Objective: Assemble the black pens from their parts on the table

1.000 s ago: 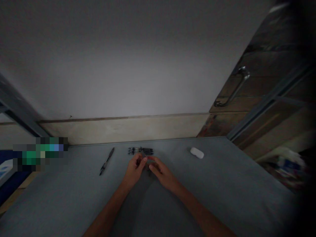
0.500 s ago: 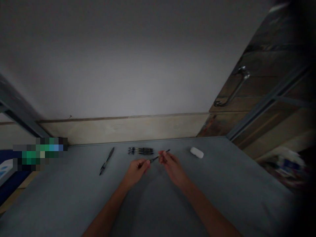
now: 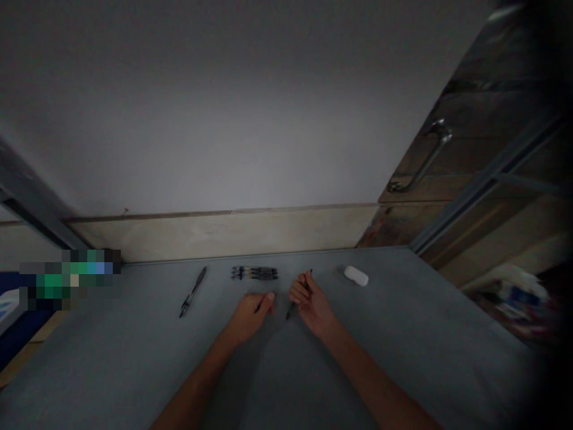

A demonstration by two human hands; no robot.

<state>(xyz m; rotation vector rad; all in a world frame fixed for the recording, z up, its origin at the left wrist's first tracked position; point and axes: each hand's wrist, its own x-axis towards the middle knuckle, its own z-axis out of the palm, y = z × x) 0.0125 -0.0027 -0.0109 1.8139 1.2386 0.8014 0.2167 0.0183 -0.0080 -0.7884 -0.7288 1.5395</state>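
Note:
My right hand is closed around a black pen, which slants so that one end sticks out below the fingers and the other shows above them. Beside it, my left hand is closed with the thumb on top. A small dark piece shows between its fingers, mostly hidden, so I cannot tell its kind. The two hands are apart. Just beyond them several dark pens lie side by side in a neat row. Another pen lies slanted on the left.
A white rounded case lies to the right on the grey table. The pale wall rises behind the table's back edge. Metal posts stand at both back corners. A wooden door with a metal handle is at the right.
My hands were joined by a pen held between them; now they have parted. The pen in my right hand has turned steeper, its lower end pointing down towards me.

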